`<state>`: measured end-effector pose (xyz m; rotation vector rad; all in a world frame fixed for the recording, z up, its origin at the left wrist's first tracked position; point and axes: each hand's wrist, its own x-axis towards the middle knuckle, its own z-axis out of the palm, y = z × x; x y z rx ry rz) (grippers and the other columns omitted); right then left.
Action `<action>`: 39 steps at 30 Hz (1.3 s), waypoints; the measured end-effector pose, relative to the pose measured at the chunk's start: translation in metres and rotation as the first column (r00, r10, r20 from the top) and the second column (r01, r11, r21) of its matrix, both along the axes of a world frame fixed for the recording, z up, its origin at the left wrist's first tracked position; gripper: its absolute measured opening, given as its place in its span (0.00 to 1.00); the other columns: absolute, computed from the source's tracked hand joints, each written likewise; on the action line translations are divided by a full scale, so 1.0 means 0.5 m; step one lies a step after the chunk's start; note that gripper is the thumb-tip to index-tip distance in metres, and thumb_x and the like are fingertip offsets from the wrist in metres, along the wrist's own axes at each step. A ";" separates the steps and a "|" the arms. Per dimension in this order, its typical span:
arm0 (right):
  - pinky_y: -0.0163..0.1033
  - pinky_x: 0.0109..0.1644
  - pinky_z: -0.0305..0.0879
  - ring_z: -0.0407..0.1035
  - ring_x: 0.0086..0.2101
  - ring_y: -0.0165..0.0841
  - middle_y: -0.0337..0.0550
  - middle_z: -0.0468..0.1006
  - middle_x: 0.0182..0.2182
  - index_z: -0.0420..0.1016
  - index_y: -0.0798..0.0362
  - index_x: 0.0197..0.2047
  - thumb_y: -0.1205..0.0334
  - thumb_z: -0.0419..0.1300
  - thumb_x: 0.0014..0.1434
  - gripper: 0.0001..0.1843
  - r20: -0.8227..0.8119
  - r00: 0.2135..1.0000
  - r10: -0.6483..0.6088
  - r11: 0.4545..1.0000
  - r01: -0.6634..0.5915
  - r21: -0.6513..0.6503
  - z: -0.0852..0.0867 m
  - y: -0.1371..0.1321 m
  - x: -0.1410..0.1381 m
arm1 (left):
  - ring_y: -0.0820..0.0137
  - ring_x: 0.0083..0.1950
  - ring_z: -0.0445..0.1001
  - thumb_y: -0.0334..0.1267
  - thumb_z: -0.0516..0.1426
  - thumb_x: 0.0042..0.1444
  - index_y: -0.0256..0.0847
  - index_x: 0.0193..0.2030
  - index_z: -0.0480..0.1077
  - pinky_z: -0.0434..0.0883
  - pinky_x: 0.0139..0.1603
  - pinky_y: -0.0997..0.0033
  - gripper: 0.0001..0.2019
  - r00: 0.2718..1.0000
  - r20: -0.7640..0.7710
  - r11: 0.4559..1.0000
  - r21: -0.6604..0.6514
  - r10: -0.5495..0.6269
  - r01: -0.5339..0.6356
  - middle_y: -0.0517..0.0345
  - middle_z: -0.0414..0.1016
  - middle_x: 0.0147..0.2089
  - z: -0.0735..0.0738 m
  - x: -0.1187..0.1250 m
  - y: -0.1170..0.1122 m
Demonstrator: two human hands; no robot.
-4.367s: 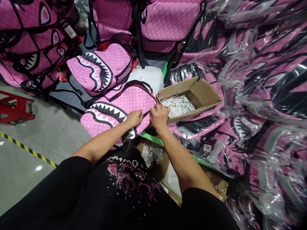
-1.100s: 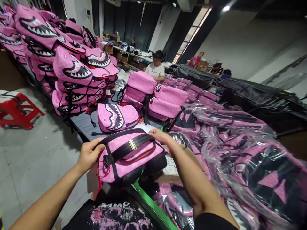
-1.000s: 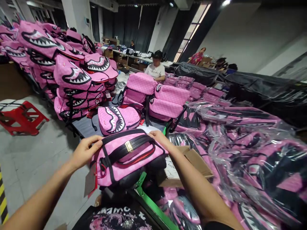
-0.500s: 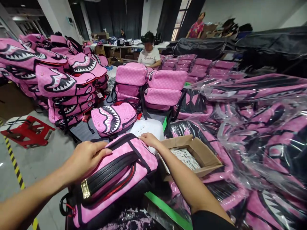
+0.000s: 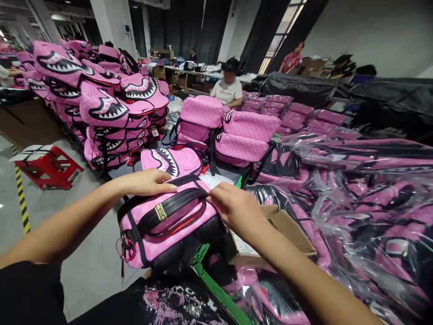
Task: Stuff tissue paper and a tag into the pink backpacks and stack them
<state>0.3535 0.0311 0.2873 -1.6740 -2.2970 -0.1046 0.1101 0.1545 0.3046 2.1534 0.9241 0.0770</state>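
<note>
A pink checkered backpack (image 5: 189,221) lies in front of me, with a black handle strap, a gold metal plate and red-edged zips. My left hand (image 5: 152,182) grips its far upper edge, thumb lying over the pink top; some fingers are hidden behind it. With fingers pinched together, my right hand (image 5: 233,205) holds the bag's right end, close to where the black strap meets the seam. Just past the bag lies another pink backpack (image 5: 179,161) with a shark-mouth print. An open cardboard box (image 5: 294,230) stands to the right, partly covered by my right forearm.
Shark-print backpacks (image 5: 104,106) are piled at the left, and more pink bags (image 5: 245,140) are stacked ahead. Plastic-wrapped backpacks (image 5: 365,194) fill the right side. A red stool (image 5: 50,167) stands on the floor at left. Across the table sits a person in a white shirt (image 5: 226,91).
The backpack has turned slightly and sits farther from me. My right hand has shifted from its far right corner to the strap end; my left hand stays on the far edge. The view has swung left.
</note>
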 end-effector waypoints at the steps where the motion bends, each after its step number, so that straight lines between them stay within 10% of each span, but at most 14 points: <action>1: 0.37 0.35 0.53 0.68 0.32 0.34 0.46 0.77 0.31 0.76 0.54 0.35 0.67 0.54 0.66 0.10 0.118 0.993 -0.014 0.999 0.009 0.043 0.000 0.010 -0.009 | 0.74 0.25 0.58 0.60 0.57 0.55 0.40 0.26 0.63 0.53 0.25 0.74 0.23 0.999 0.042 0.998 -0.053 -0.019 0.022 0.64 0.61 0.24 -0.009 -0.007 0.012; 9: 0.39 0.32 0.47 0.63 0.25 0.32 0.45 0.73 0.24 0.72 0.55 0.33 0.77 0.50 0.61 0.13 0.458 0.888 -0.035 0.972 -0.077 0.223 0.048 0.011 -0.048 | 0.77 0.24 0.48 0.63 0.56 0.49 0.42 0.20 0.54 0.47 0.26 0.73 0.27 0.901 0.370 0.973 -0.135 0.225 -0.187 0.66 0.50 0.22 -0.098 -0.026 0.062; 16: 0.35 0.29 0.52 0.65 0.24 0.31 0.43 0.74 0.24 0.72 0.53 0.32 0.65 0.49 0.65 0.13 0.134 0.991 -0.027 0.991 0.008 0.137 0.025 -0.027 -0.048 | 0.77 0.24 0.47 0.60 0.55 0.49 0.42 0.19 0.53 0.45 0.27 0.71 0.25 0.894 0.403 0.980 -0.104 0.195 -0.167 0.65 0.48 0.21 -0.102 -0.044 0.047; 23: 0.37 0.37 0.68 0.74 0.32 0.35 0.45 0.81 0.33 0.77 0.53 0.36 0.49 0.60 0.58 0.15 -0.438 0.883 -0.167 0.910 -0.033 -0.413 0.068 0.047 -0.025 | 0.76 0.23 0.49 0.56 0.54 0.55 0.41 0.20 0.56 0.45 0.27 0.71 0.23 0.926 0.350 0.989 -0.012 0.143 -0.148 0.65 0.49 0.21 -0.083 -0.059 0.024; 30: 0.39 0.39 0.65 0.71 0.31 0.35 0.47 0.79 0.30 0.78 0.53 0.32 0.61 0.54 0.63 0.12 -0.128 0.989 -0.072 0.996 0.077 0.039 0.069 -0.051 -0.102 | 0.77 0.22 0.47 0.50 0.56 0.55 0.42 0.17 0.54 0.45 0.27 0.70 0.23 0.867 0.397 0.953 -0.100 0.301 -0.285 0.66 0.49 0.18 -0.101 -0.044 0.033; 35: 0.35 0.31 0.65 0.72 0.28 0.33 0.41 0.79 0.27 0.77 0.50 0.34 0.56 0.56 0.65 0.12 -0.494 0.867 -0.065 0.984 -0.026 -0.175 0.041 -0.108 -0.142 | 0.76 0.22 0.49 0.45 0.57 0.58 0.40 0.16 0.56 0.46 0.27 0.69 0.23 0.855 0.396 0.939 -0.068 0.335 -0.337 0.65 0.50 0.17 -0.096 -0.031 0.004; 39: 0.37 0.33 0.65 0.72 0.28 0.33 0.41 0.79 0.27 0.77 0.50 0.31 0.55 0.58 0.63 0.12 -0.453 0.887 -0.096 0.985 0.019 -0.172 0.046 -0.110 -0.165 | 0.76 0.21 0.49 0.43 0.58 0.59 0.40 0.14 0.55 0.45 0.27 0.68 0.25 0.834 0.410 0.918 -0.022 0.369 -0.395 0.65 0.50 0.16 -0.092 -0.008 0.006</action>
